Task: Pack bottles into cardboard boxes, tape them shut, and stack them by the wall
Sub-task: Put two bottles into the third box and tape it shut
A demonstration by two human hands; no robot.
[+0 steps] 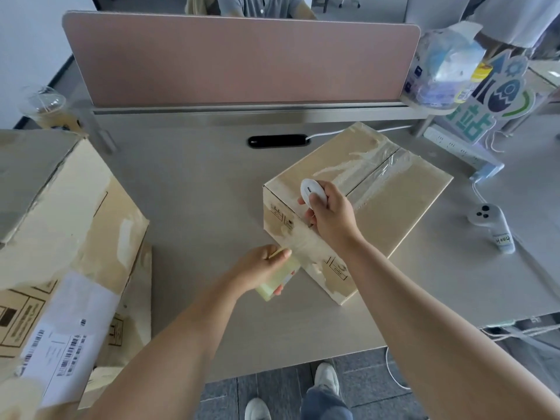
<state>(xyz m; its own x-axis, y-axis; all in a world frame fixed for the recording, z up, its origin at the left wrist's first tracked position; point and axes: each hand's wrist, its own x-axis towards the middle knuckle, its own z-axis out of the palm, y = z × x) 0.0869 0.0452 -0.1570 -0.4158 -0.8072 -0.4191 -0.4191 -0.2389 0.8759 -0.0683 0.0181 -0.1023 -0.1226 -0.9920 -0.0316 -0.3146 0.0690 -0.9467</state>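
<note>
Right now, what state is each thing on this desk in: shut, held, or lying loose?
Cardboard box: flaps shut, clear tape along the top seam.
Tape roll: held by the left hand, strip stretched onto the box's end.
White oval tool: gripped by the right hand.
Plastic cup: upright, lid on.
Controller: lying on the desk, untouched.

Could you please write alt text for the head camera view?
A person tapes a closed box on a desk: the left hand holds a tape roll at its near side, and the right hand grips a white tool at its top edge.
</note>
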